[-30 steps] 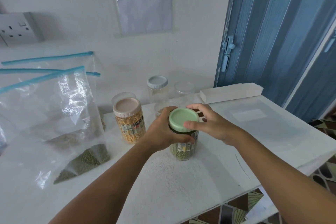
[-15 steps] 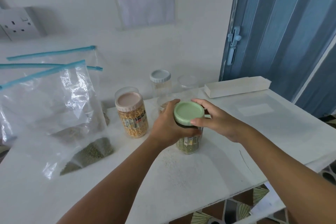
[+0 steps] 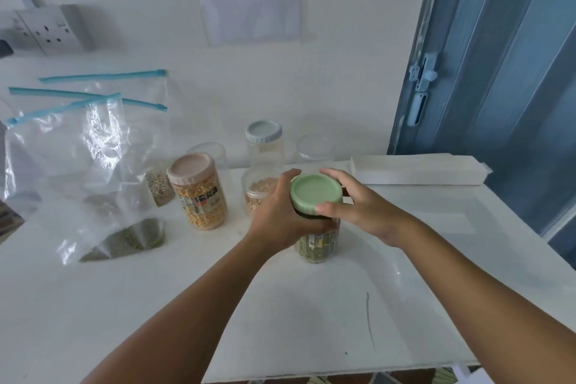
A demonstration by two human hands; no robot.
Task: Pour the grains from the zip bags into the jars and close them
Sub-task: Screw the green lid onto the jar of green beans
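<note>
Two hands work one jar point(image 3: 316, 246) near the table point(image 3: 436, 274) centre; your left hand point(image 3: 280, 212) wraps its body, your right hand point(image 3: 361, 206) pinches the green lid point(image 3: 314, 192); expect smooth, rigid, moderately heavy plastic; grip the lid rim, steady the body.

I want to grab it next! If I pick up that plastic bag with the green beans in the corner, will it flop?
Probably. The bag looks thin and crinkly, so it should sag. The green beans sit in one bottom corner, so that corner would likely hang down.
</note>
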